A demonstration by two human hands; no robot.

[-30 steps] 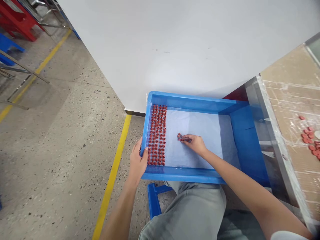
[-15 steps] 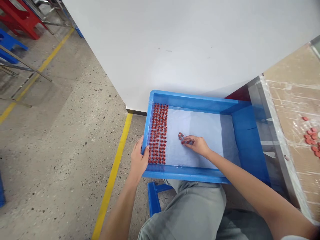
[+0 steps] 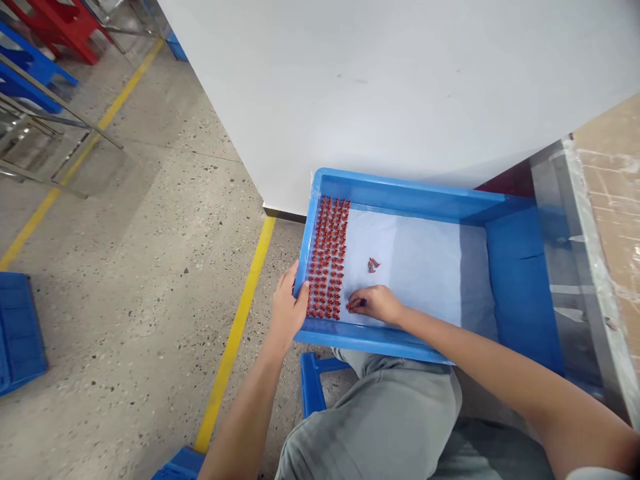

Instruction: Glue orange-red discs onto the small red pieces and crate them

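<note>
Red pieces [image 3: 329,259] in rows, beside left hand [image 3: 290,305] gripping tray [image 3: 400,183], one pinched in right hand [image 3: 379,303]

In the plastic tub [image 3: 520,293], a liner sheet [image 3: 425,267] lies on the bottom; on it, your rows of small parts [image 3: 329,256] run along the tub's left wall, with loose parts [image 3: 373,265] to their right. Your left hand [image 3: 290,305] is on the tub's left rim, your right hand [image 3: 379,303] inside near its front wall. Behind the tub is a panel [image 3: 400,80], right of it a workbench [image 3: 617,193], left of it a floor line [image 3: 239,319].
</note>
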